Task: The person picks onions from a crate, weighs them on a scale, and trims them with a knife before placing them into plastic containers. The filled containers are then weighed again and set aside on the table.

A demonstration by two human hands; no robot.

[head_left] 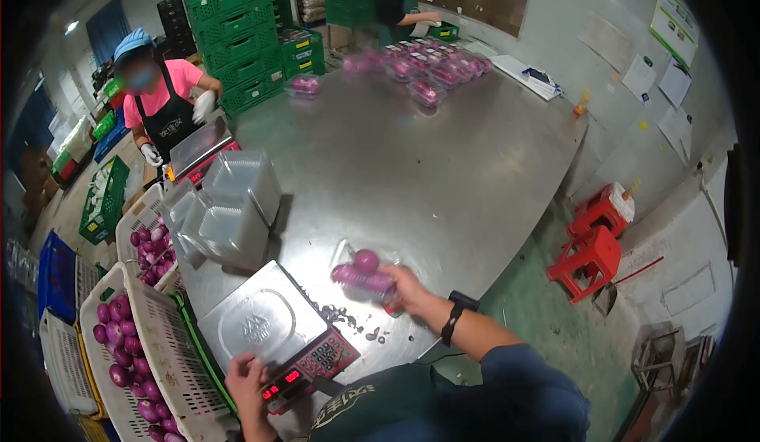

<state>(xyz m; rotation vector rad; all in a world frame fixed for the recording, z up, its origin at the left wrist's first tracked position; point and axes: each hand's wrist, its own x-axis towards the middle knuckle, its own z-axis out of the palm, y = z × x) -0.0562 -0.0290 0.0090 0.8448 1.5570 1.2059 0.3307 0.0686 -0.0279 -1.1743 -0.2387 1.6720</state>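
My right hand [408,290] grips a clear plastic container of red onions [362,274] over the steel table, right of the scale. One round onion [366,261] sits on top within it, and the lid looks raised behind. My left hand [247,379] is beside the front left corner of the digital scale [257,323], fingers loosely bent, with nothing visible in them. The scale's metal pan is bare and its red display [293,376] is lit. Dark onion skin scraps [340,315] lie along the pan's right side.
Stacked clear empty containers [229,232] stand beyond the scale. White baskets of red onions [119,347] line the left edge. Filled packs [443,66] sit at the table's far end. Two co-workers [170,98] stand across the table; red stools [586,260] are at right.
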